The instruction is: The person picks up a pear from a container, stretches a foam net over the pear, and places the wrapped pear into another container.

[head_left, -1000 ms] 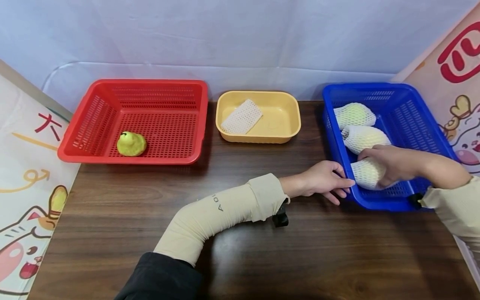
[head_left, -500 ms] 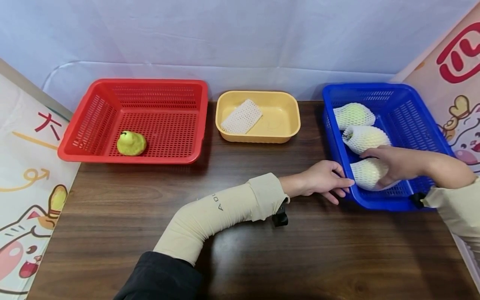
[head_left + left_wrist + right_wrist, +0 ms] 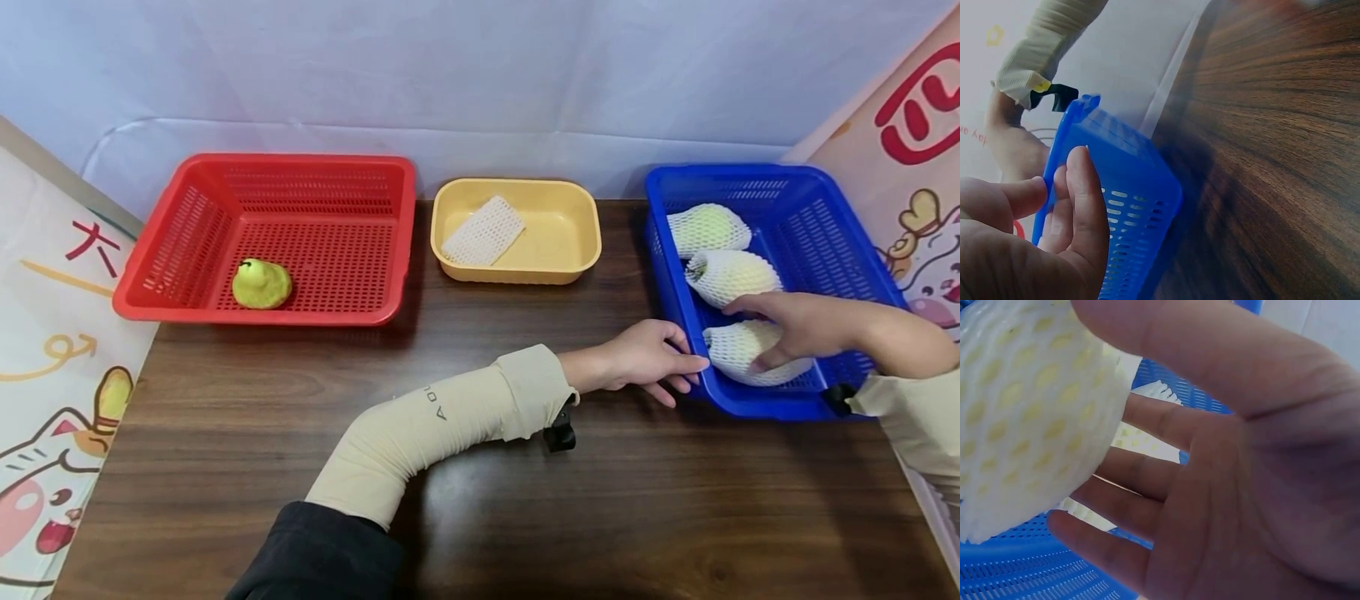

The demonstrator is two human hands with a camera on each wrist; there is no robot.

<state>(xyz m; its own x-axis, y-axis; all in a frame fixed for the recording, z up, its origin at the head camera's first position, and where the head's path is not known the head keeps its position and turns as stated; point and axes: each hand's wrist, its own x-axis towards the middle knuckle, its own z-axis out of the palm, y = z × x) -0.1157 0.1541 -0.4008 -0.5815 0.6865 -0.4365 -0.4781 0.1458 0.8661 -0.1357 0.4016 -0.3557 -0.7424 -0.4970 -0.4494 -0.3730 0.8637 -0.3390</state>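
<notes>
Inside the blue basket (image 3: 757, 407), my right hand (image 3: 817, 323) grips the nearest pear (image 3: 738, 354), which wears a white foam net. The right wrist view shows the thumb over this netted pear (image 3: 1029, 419) and the fingers reaching round its other side. Two more netted pears, a middle one (image 3: 735, 279) and a far one (image 3: 708, 229), lie behind it along the left wall. My left hand (image 3: 647, 360) pinches the basket's left rim near the front corner. In the left wrist view its thumb is on one side of the blue rim (image 3: 1055, 156), its fingers on the other.
At the left stands a red basket (image 3: 262, 318) with one bare yellow-green pear (image 3: 261, 284) in it. Between the baskets is a yellow tray (image 3: 558, 246) holding a flat white foam net (image 3: 483, 233). All stand on a dark wooden table (image 3: 525, 517).
The right hand has shifted slightly to the right, and the nearest netted pear has moved a little right and toward the front with it. The left hand stays at the rim.
</notes>
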